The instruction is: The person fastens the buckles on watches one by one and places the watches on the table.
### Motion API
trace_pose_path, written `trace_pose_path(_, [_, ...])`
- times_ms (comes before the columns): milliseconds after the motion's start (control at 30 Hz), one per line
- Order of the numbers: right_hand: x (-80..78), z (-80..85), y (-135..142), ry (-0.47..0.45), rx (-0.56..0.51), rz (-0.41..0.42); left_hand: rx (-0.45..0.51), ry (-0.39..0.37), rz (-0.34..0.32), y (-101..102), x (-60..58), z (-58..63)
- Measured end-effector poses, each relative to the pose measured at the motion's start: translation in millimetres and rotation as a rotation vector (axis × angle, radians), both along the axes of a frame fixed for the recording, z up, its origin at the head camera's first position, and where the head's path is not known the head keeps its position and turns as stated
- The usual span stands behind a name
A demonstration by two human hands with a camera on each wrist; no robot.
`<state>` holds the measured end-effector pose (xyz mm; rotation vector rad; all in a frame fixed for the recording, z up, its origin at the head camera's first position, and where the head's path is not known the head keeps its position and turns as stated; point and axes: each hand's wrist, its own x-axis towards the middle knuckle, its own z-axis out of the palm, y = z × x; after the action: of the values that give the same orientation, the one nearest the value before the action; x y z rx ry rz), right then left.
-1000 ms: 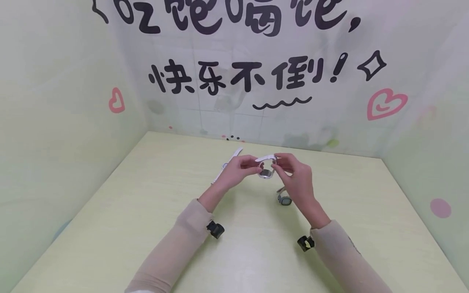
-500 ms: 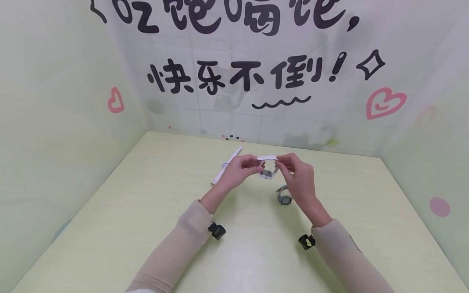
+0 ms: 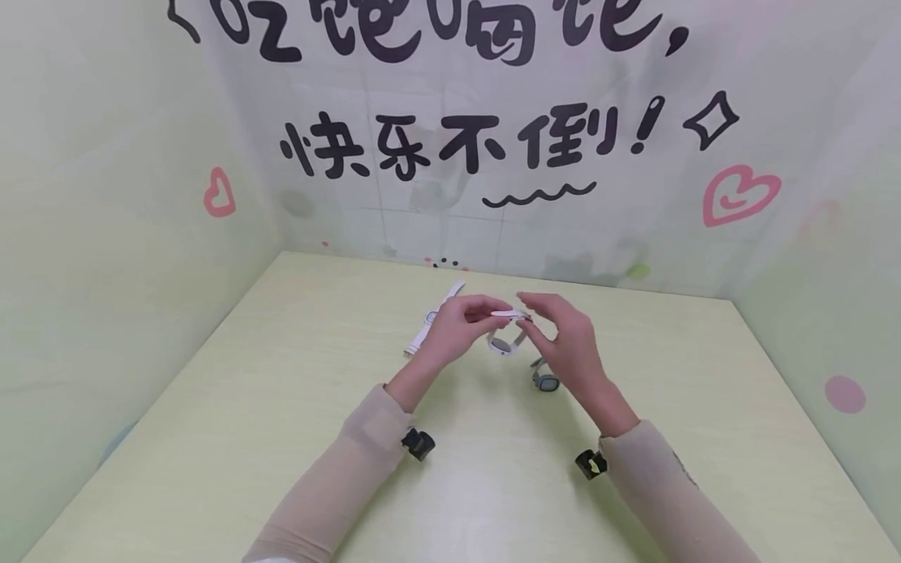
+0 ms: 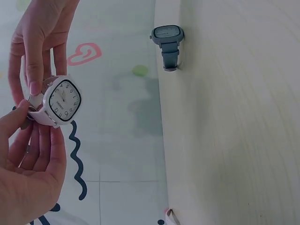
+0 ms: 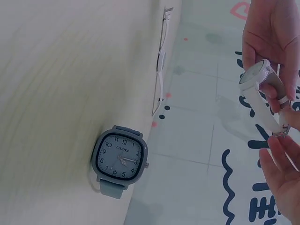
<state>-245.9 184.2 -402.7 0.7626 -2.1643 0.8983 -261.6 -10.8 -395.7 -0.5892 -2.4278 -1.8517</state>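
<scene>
White square-cased wristwatch (image 3: 501, 346), centre frame, aloft. My left hand (image 3: 456, 326) pinches its strap (image 3: 504, 313); my right hand (image 3: 568, 338) has just lifted its forefinger (image 3: 536, 300), remaining hold indeterminable. Strap handling: apparently mid-regrip.

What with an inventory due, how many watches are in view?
3: a white watch held in the air; on the table, a grey watch further right and another white watch further left. Others may be hidden.
</scene>
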Motion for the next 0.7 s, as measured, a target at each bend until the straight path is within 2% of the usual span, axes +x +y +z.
trace_pose_path(100, [-0.2,1.0,-0.4,0.04,0.037,0.047,-0.02,0.017,-0.024,0.3,0.4,0.1])
trace_pose_path(300, [1.5,2.4,0.1,0.117,0.017,0.016,-0.007,0.02,-0.025,0.5,0.4,1.0])
trace_pose_path(700, [1.4,0.2,1.3,0.074,0.027,0.05,0.006,0.044,-0.032,-2.5,0.6,1.7])
